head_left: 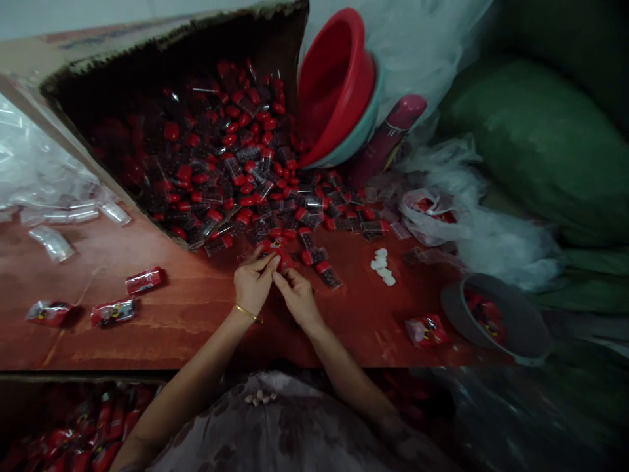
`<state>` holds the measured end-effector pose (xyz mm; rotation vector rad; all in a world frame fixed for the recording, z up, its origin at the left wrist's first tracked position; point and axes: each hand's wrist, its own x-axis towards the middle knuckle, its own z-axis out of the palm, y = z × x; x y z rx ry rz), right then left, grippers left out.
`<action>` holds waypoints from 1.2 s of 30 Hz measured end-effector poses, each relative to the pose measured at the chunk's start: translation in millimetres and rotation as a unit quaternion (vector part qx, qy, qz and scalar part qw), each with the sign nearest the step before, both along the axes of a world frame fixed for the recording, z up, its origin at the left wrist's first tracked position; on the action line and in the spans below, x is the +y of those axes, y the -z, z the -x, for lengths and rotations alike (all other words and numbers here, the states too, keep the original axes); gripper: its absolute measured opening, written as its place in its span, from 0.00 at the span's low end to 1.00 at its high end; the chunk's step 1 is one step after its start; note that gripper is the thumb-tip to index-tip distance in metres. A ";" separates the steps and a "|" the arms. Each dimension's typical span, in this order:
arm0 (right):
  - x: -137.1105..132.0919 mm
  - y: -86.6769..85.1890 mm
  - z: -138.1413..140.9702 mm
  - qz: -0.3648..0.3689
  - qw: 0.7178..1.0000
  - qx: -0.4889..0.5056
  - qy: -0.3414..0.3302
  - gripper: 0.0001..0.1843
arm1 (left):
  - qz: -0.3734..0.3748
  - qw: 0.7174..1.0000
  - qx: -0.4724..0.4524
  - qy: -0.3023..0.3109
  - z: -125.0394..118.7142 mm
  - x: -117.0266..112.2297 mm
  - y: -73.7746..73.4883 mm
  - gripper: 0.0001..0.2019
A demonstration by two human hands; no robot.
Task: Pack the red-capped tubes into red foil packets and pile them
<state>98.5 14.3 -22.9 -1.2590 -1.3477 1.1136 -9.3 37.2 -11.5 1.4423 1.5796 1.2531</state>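
Observation:
My left hand (252,285), with a gold bangle at the wrist, pinches a small red printed piece (275,245) between thumb and fingers. My right hand (298,295) is closed on the lower right side of the same piece, thumb near the left thumb. The piece looks like a red wrapper with a yellow and black print; fingers cover part of it. Just beyond the hands lie small clear containers with red caps (255,177), spilling out of a cardboard box (54,49) tipped on its side.
Red-wrapped packs (113,312) lie at the left, beside clear plastic sleeves (52,242). At the right are white pieces (382,267), a wrapped pack (426,330) and a grey bowl (455,305). Behind stand a red basin (327,78) and a spray can (386,137).

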 end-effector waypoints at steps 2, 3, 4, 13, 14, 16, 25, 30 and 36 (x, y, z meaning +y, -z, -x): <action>2.0 0.6 2.7 0.006 0.999 0.039 0.007 0.16 | 0.040 0.993 -0.114 0.002 -2.7 -1.5 -6.0 0.13; 2.3 0.5 2.1 0.009 0.999 0.048 0.012 0.16 | 0.078 0.982 -0.173 -0.001 -3.0 -1.8 -9.0 0.15; 2.3 0.2 0.5 0.013 0.998 0.052 0.015 0.15 | 0.127 0.966 -0.225 0.003 -2.5 -1.9 -11.8 0.18; -2.2 -2.3 -26.3 -0.008 0.997 0.071 -0.018 0.15 | 0.312 0.902 -0.285 0.089 8.1 -3.7 -22.1 0.23; -2.5 -1.8 -27.0 -0.005 0.997 0.074 -0.022 0.15 | 0.297 0.905 -0.288 0.097 7.3 -3.8 -20.6 0.22; -3.0 -1.3 -26.0 0.009 0.996 0.089 -0.015 0.15 | 0.236 0.926 -0.278 0.094 5.1 -3.4 -15.9 0.19; -9.3 2.9 -0.8 0.065 0.990 0.107 0.065 0.19 | 0.139 0.951 -0.275 -0.012 -16.8 -8.8 4.0 0.16; -1.8 16.3 -7.3 0.067 0.990 0.050 0.111 0.21 | 0.164 0.951 -0.264 -0.013 -14.0 -6.7 11.7 0.20; 10.7 16.7 -30.9 0.051 0.990 0.005 0.134 0.21 | 0.095 0.973 0.202 0.067 2.1 8.9 -0.7 0.14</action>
